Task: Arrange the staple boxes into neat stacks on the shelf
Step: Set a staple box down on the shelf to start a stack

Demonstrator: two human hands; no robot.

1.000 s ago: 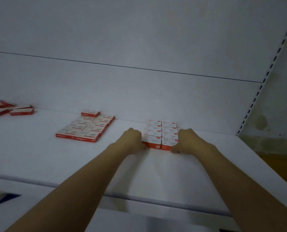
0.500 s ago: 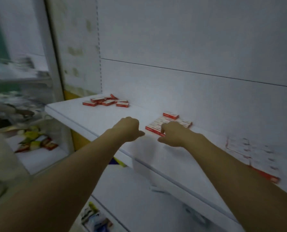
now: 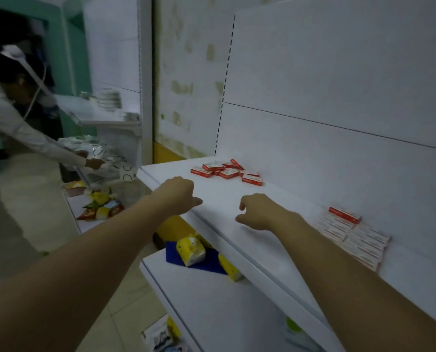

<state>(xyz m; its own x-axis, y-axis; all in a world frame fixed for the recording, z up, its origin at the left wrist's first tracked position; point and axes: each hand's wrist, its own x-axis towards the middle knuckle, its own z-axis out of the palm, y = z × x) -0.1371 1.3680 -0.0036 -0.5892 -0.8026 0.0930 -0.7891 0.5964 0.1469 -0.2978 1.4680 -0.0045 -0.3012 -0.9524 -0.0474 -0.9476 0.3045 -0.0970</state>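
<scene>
Several loose red-and-white staple boxes [image 3: 227,171] lie in a jumble at the far left end of the white shelf [image 3: 237,199]. A flat, neat block of staple boxes [image 3: 351,237] sits at the right by the back panel, with one single box [image 3: 344,214] on top. My left hand [image 3: 178,194] hovers over the shelf's front edge, fingers loosely curled, holding nothing. My right hand [image 3: 260,212] hangs just above the shelf between the two groups, fingers also loosely curled and empty. Neither hand touches a box.
A lower shelf [image 3: 212,301] holds yellow packets [image 3: 190,250] on a blue sheet. More packets [image 3: 100,207] lie on a low shelf to the left. Another person [image 3: 21,123] in a white sleeve bends over a neighbouring shelf unit at far left.
My view has swung left, away from the finished stack of boxes. Both hands let go of that stack and moved left along the shelf toward the loose pile.
</scene>
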